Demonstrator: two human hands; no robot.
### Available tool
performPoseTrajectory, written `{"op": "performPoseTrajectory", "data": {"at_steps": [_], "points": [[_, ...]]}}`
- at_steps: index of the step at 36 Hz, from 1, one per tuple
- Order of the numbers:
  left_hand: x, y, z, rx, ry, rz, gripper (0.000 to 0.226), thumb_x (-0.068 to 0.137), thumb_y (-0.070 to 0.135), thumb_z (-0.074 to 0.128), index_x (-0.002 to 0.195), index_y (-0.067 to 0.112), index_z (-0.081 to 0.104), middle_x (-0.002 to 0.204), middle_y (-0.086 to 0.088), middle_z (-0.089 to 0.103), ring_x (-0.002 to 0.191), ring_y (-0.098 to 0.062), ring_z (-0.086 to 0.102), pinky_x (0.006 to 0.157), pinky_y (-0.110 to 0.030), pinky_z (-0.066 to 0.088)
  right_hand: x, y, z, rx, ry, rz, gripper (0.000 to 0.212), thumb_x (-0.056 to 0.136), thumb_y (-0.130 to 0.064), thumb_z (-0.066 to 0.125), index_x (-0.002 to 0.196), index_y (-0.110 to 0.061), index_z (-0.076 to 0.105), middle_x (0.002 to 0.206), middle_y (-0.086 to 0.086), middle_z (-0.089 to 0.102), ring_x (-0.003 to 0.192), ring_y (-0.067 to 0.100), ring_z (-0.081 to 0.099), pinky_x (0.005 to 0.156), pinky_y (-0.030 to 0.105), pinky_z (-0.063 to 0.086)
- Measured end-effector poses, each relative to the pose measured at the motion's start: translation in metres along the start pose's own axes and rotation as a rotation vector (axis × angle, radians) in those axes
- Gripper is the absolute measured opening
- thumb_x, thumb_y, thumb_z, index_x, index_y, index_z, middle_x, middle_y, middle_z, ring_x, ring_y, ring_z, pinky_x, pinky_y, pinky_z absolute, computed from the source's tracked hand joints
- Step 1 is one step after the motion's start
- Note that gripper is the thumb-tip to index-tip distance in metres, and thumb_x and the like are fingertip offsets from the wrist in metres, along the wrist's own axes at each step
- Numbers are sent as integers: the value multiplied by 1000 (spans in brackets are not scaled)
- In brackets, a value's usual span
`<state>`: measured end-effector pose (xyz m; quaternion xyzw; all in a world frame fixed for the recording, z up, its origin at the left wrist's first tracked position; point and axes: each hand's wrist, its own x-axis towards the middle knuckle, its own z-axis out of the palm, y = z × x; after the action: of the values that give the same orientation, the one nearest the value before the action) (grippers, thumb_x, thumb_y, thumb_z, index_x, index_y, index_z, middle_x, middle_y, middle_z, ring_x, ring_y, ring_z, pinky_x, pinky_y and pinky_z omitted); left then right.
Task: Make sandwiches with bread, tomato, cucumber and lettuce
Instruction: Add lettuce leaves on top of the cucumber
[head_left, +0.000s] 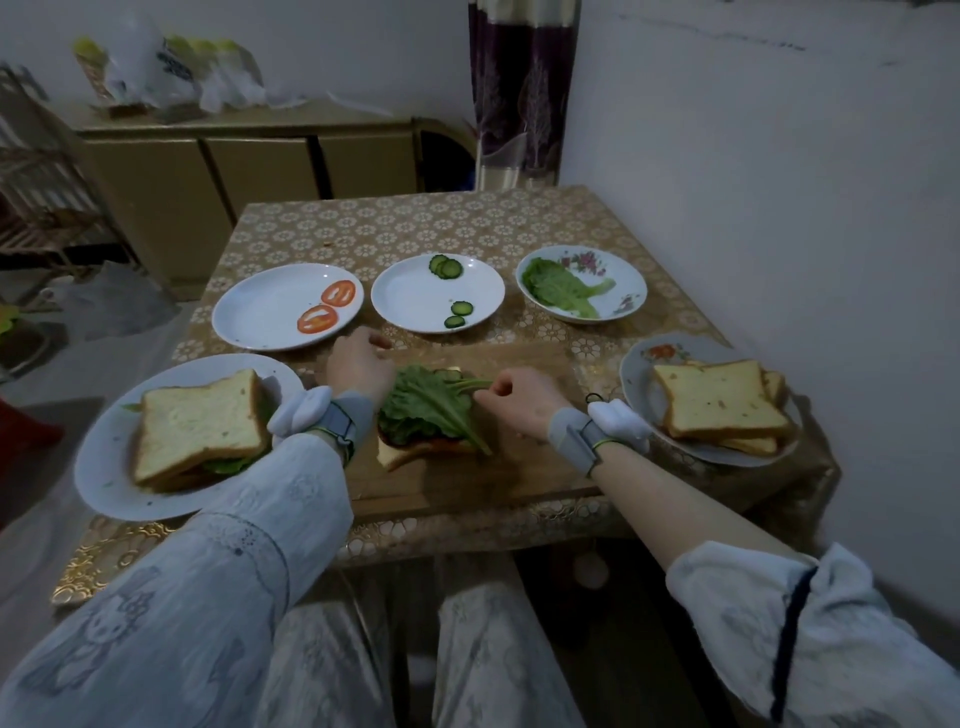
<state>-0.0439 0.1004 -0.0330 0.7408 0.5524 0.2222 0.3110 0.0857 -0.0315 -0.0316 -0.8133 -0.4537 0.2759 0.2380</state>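
Gold floral oilcloth covers the table (467, 223), which stands against a pale wall, and a wooden cutting board (519, 467) lies on it at the near edge. On the board sits an open sandwich: a bread slice (402, 453) topped with a lettuce leaf (426, 402). The left hand (358, 364) hovers at the leaf's far left edge with its fingers curled downward; whether they actually pinch the leaf cannot be told. The right hand (519, 397) pinches the leaf's stem end at the right side of the sandwich. Both wrists carry grey straps with white pods.

Just left of the left hand, a white plate (104, 467) holds a finished sandwich (200, 423). Beyond the left hand, a white plate (249, 317) carries two tomato slices (327, 306). Beyond and between the hands, another plate (415, 306) has a few cucumber slices (447, 267). Further right, past the right hand, a flowered bowl (618, 275) holds more lettuce (561, 288). Right of the right hand, a flowered plate (644, 364) bears stacked plain bread (719, 397).

No brand, label or readable writing shows on anything; the sleeves have only a faint cartoon print.
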Motion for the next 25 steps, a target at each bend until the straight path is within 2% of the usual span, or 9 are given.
{"op": "performPoseTrajectory", "data": {"at_steps": [4,7,12,15,17,19,21,23,25], "points": [[-12,32,12,-19,-112,136,24,95,10,46,113,11,62,117,-13,63,109,-29,58,86,-31,45,-5,14,-16,-19,53,53,28,96,-30,50,101,-5,63,99,11,67,91,26,63,87,37,52],[-23,56,28,-7,-227,223,25,94,11,48,115,11,61,113,-12,61,109,-29,57,79,-28,41,-10,30,-34,-34,99,99,30,96,-28,50,105,-3,64,106,14,69,99,29,65,93,43,51],[-45,95,62,74,-425,331,26,96,17,48,118,11,61,121,-10,62,109,-25,59,79,-28,45,-24,72,-69,-83,198,159,29,96,-23,47,72,-8,56,78,15,57,75,25,55,69,31,44],[-58,117,84,146,-511,379,29,97,19,48,121,11,62,125,-10,61,113,-23,58,81,-25,42,-31,101,-91,-79,307,246,32,95,-19,45,76,1,62,77,23,59,67,25,52,58,30,40],[-65,129,92,155,-560,389,32,98,17,45,125,8,59,130,-10,59,115,-25,57,84,-26,44,-35,111,-103,-89,382,294,33,96,-18,40,66,-8,49,65,11,48,55,19,40,51,27,31],[-72,143,106,110,-613,366,35,99,13,41,130,5,55,130,-13,58,110,-28,60,90,-33,51,-42,125,-118,-85,469,348,33,97,-17,37,66,-10,45,63,7,46,52,18,40,49,27,31],[-78,156,120,20,-686,295,33,99,10,41,128,5,55,122,-16,60,98,-27,61,91,-40,53,-47,140,-130,-84,522,397,28,96,-15,39,79,-5,58,77,15,57,68,27,55,60,31,45],[-84,166,133,-45,-756,218,20,99,8,42,109,10,59,108,-18,58,89,-25,57,89,-40,53,-49,153,-138,-80,515,445,23,92,-13,44,91,-1,64,90,18,62,83,33,61,73,37,51],[-87,171,146,-96,-796,155,28,99,7,40,123,6,55,98,-18,56,81,-25,55,75,-36,53,-48,161,-139,-109,482,486,22,87,-12,48,66,-8,50,70,9,48,62,27,49,53,32,41]]}}
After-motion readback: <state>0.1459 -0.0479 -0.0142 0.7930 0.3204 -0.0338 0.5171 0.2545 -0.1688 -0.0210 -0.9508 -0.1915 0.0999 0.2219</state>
